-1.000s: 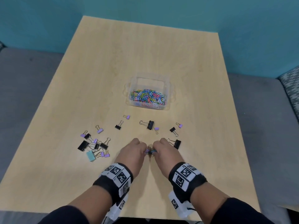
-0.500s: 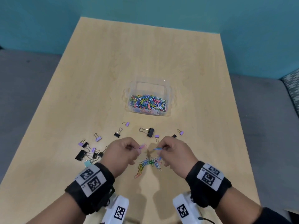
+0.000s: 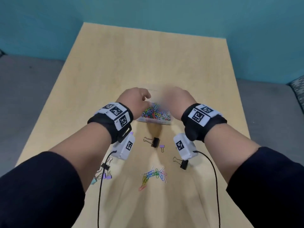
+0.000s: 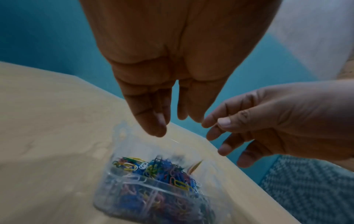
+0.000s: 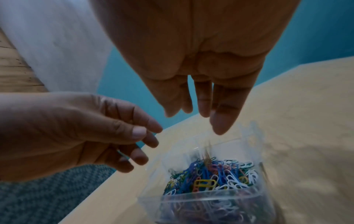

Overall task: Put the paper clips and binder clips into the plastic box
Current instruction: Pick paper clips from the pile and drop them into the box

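Note:
Both hands hover just above the clear plastic box [image 3: 153, 121], which holds a heap of coloured paper clips [image 3: 155, 112]. My left hand [image 3: 136, 97] is over its left side and my right hand [image 3: 176, 97], blurred, over its right. In the left wrist view the left hand's [image 4: 170, 125] fingers hang straight and empty over the box [image 4: 122, 133]. The right hand's [image 5: 193, 119] fingers are also loose, with a blurred clip [image 5: 207, 153] falling beneath them. A small pile of paper clips [image 3: 153, 176] lies on the table near me.
Black binder clips [image 3: 154, 142] [image 3: 183, 163] and a small purple one [image 3: 162, 146] lie between the box and the pile. More binder clips [image 3: 103, 171] cluster left, partly under my left forearm. The wooden table [image 3: 148, 63] stretches beyond the box to a teal wall.
Both hands rose from the pile near me and moved forward over the box. The clips they pinched have left the fingers, and the hands went from pinching to loose.

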`<state>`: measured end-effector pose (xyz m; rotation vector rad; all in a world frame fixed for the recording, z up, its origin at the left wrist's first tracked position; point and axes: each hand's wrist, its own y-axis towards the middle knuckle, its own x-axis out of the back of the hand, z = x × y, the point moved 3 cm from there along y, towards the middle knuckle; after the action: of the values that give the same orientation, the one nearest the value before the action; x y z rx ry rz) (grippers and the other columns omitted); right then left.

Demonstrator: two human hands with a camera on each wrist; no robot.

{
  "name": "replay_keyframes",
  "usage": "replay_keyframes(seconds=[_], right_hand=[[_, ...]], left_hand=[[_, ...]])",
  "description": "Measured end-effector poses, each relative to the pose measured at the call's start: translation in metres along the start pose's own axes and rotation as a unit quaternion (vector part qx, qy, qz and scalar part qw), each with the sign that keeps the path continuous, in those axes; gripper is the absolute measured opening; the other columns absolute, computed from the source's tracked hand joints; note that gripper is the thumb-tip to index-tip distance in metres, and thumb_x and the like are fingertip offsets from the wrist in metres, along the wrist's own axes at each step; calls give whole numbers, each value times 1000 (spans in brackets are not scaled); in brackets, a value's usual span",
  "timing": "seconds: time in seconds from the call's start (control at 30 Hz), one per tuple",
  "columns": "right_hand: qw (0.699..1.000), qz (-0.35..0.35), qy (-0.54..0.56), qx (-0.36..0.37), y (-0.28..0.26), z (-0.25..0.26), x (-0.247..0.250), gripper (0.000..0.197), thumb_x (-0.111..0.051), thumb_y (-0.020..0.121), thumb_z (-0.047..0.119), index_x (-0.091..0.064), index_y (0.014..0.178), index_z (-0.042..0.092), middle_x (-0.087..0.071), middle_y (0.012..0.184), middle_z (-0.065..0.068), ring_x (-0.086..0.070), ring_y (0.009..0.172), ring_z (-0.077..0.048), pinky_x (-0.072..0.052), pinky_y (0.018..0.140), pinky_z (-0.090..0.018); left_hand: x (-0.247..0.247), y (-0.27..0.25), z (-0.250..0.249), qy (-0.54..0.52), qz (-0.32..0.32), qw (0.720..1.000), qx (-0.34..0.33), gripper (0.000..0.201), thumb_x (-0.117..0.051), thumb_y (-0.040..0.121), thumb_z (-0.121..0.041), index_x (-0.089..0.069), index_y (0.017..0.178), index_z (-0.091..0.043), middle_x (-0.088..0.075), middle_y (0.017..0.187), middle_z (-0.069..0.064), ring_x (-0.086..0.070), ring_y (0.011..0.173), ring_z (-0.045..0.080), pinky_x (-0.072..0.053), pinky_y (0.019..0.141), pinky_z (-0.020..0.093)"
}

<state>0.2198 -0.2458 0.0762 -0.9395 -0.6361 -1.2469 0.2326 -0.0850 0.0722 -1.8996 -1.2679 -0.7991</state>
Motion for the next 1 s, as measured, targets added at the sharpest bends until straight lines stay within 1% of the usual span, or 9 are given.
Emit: replay_keyframes(seconds=[0.07,0.2,0.33,0.43,0.5,0.57,0.8,0.9,1.0], right_hand=[[1000,-10,-23,5,-13,-8,2,34,-54,91,29,-57,123,18,-57,120,-8,-57,103,-27,-44,86,-33],[999,-4,-4,46,-71,-23,-20,29,-52,91,24,-59,119,17,-59,112,-9,-59,96,-28,-47,84,-37],[987,136,-47,70,-142,-34,-76,32,-51,89,25,-54,121,21,-55,112,-6,-54,103,-27,-45,84,-38],[978,187,-64,74,-183,-40,-103,54,-54,88,30,-33,137,25,-40,129,0,-41,117,-22,-43,93,-33],[980,172,-73,70,-195,-43,-114,67,-57,89,32,-19,144,25,-31,135,2,-33,122,-21,-39,97,-27],[986,134,-79,61,-196,-43,-123,70,-57,89,30,-16,145,25,-29,135,1,-32,119,-22,-37,97,-26],[985,88,-125,83,-178,-36,-141,47,-56,78,-1,-46,118,20,-42,110,-4,-41,94,-26,-48,68,-36],[982,96,-133,89,-174,-37,-141,40,-52,75,-6,-48,107,18,-41,106,-4,-37,90,-24,-47,68,-39],[984,103,-119,78,-172,-39,-142,29,-53,81,-2,-48,103,16,-42,106,-5,-39,91,-24,-46,73,-40]], left_hand=[[0,-10,9,6,12,1000,5,30,-62,86,-30,-63,115,-23,-63,108,-2,-58,94,19,-45,85,31],[-16,-57,31,-33,8,999,22,27,-65,83,-28,-65,109,-24,-63,104,-2,-61,86,19,-48,81,31],[-70,-126,44,23,158,987,27,43,-69,77,-33,-59,119,-28,-54,106,-5,-58,95,17,-46,87,32],[-100,-167,52,60,222,973,21,61,-69,76,-38,-43,132,-30,-42,113,-8,-53,92,13,-47,86,30],[-110,-179,52,79,198,977,-3,63,-68,79,-37,-37,134,-30,-40,116,-5,-51,97,15,-46,86,30],[-118,-183,50,96,163,982,-21,60,-66,81,-36,-36,133,-27,-40,116,-2,-49,100,18,-46,86,33],[-133,-171,41,118,82,988,-55,20,-56,89,-23,-56,108,-18,-43,104,2,-46,83,19,-44,69,32],[-134,-168,40,126,67,987,-68,8,-56,88,-13,-56,95,-17,-42,95,2,-38,74,17,-34,59,30],[-136,-168,41,136,71,986,-68,18,-59,79,-3,-51,84,-18,-32,86,-2,-31,68,16,-25,56,28]])
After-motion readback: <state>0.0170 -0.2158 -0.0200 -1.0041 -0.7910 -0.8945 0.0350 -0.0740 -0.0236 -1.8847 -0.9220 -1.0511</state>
